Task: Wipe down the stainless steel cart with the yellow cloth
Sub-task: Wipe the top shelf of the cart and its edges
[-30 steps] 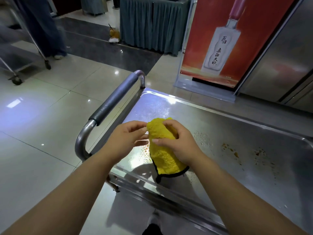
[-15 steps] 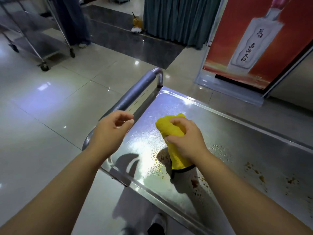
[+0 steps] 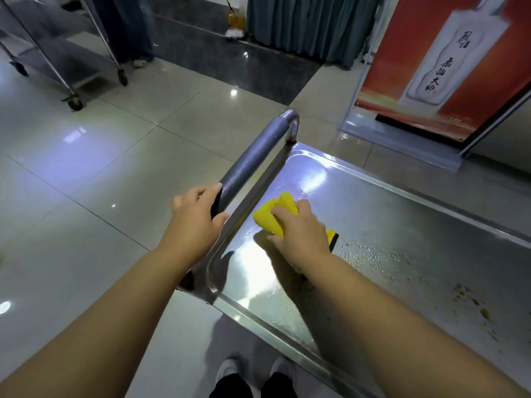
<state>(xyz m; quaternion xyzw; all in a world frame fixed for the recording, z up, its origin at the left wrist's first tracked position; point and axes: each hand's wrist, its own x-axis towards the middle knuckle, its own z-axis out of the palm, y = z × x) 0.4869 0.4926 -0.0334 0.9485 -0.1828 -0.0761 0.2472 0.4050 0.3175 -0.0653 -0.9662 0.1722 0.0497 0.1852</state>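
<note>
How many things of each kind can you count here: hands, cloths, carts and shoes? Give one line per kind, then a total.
Hands: 2, the left hand and the right hand
Yellow cloth: 1
Carts: 2, the stainless steel cart and a second cart behind
Shoes: 2, the wearer's pair
Total: 7

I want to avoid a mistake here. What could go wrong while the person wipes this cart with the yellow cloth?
1. The cart probably has wheels; if the left hand loosens on the handle, it may roll away.
2. The right hand holds the yellow cloth bunched, so it may smear the brown stains instead of lifting them.
</note>
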